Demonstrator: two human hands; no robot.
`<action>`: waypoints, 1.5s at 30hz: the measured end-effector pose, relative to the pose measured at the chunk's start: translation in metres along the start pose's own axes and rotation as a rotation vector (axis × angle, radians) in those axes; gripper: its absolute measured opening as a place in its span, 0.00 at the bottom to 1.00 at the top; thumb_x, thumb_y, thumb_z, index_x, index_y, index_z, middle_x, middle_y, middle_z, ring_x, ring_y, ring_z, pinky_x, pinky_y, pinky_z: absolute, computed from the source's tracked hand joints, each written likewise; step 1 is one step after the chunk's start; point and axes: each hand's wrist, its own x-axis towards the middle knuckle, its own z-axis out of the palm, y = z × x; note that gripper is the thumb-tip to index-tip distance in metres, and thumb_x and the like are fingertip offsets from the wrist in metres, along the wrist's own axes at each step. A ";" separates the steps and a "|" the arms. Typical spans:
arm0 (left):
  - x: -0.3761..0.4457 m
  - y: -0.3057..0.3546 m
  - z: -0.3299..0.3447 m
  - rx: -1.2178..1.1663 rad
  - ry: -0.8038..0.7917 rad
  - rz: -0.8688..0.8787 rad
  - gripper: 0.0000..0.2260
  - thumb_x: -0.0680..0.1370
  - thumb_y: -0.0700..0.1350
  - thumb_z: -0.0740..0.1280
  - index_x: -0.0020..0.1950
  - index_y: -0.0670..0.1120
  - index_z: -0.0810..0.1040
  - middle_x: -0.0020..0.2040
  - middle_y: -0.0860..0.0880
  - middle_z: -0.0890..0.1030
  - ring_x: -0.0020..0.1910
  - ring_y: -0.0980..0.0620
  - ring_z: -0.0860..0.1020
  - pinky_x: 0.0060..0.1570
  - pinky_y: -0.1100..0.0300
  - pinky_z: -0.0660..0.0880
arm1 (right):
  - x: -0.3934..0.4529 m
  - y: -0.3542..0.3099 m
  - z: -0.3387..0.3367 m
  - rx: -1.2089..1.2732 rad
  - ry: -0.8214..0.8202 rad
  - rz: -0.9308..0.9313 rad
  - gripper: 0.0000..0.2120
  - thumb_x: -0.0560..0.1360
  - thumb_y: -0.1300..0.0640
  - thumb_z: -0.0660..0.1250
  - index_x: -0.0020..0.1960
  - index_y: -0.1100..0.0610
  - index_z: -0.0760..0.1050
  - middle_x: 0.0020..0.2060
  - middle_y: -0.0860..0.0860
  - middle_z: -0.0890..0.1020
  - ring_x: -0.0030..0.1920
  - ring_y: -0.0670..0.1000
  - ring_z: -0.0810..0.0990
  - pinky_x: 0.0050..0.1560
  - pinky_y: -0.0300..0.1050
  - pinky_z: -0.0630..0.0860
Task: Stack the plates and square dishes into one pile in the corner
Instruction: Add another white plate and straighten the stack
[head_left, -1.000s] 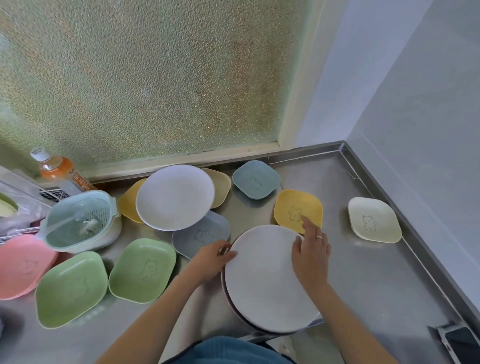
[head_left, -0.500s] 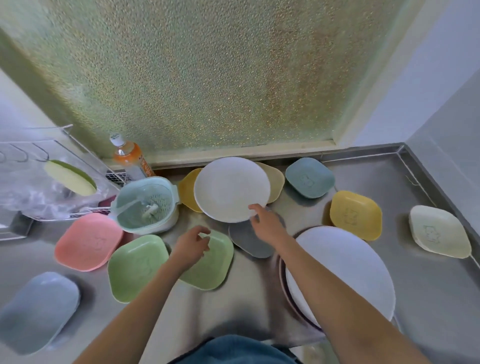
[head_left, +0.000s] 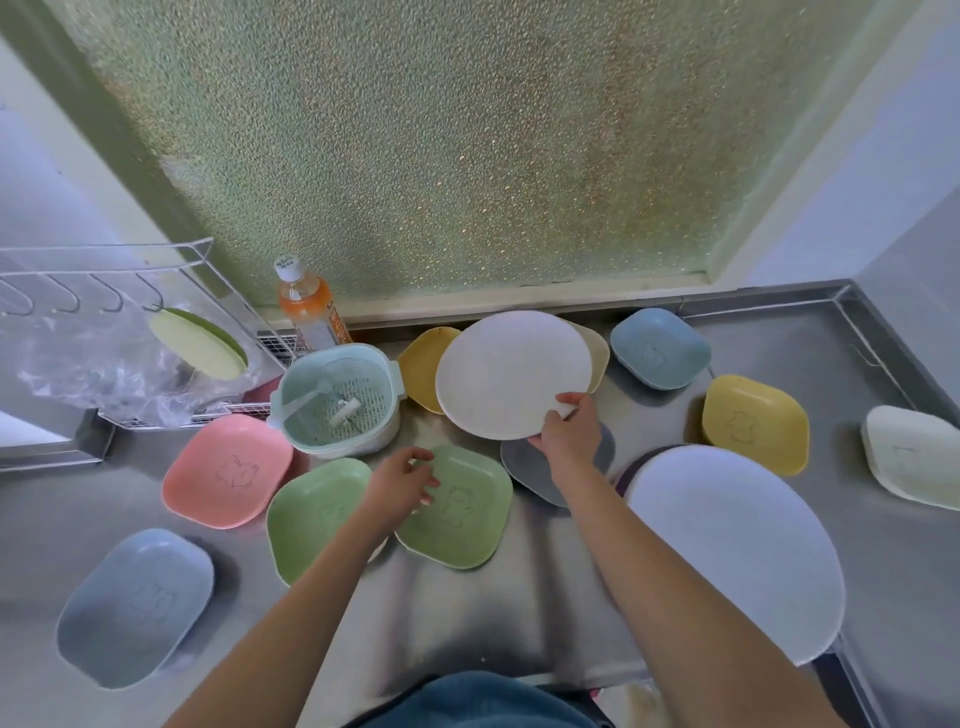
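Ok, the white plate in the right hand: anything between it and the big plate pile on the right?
Nothing tall. The right hand holds the white plate by its near rim. Between it and the plate pile lies only the low grey dish and bare counter. The yellow dish sits just behind the pile.

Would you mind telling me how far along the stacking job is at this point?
Done: a small pile of round plates sits at the near right, a darker rim showing under the white top one. In hand: the right hand grips the edge of a second white round plate; the left hand hovers empty. Left: the square dishes lie scattered, none stacked.
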 end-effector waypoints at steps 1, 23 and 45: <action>0.002 0.003 0.003 -0.040 0.006 -0.003 0.08 0.79 0.39 0.60 0.57 0.43 0.73 0.38 0.46 0.79 0.28 0.50 0.74 0.29 0.61 0.70 | -0.003 -0.003 -0.005 -0.013 0.015 -0.023 0.14 0.74 0.68 0.60 0.56 0.54 0.68 0.58 0.52 0.71 0.59 0.57 0.72 0.39 0.49 0.82; -0.052 0.051 0.186 0.225 -0.308 0.260 0.16 0.78 0.41 0.60 0.67 0.47 0.67 0.38 0.44 0.77 0.37 0.43 0.77 0.46 0.45 0.78 | -0.012 0.034 -0.283 -0.291 0.259 -0.193 0.20 0.75 0.68 0.54 0.64 0.55 0.69 0.52 0.54 0.77 0.50 0.55 0.75 0.44 0.43 0.67; -0.069 0.032 0.207 0.419 -0.146 0.332 0.20 0.74 0.47 0.64 0.66 0.54 0.68 0.39 0.49 0.77 0.39 0.50 0.75 0.49 0.49 0.75 | -0.003 0.070 -0.296 -0.410 0.296 -0.299 0.16 0.74 0.69 0.54 0.59 0.58 0.68 0.47 0.54 0.78 0.46 0.57 0.75 0.41 0.44 0.66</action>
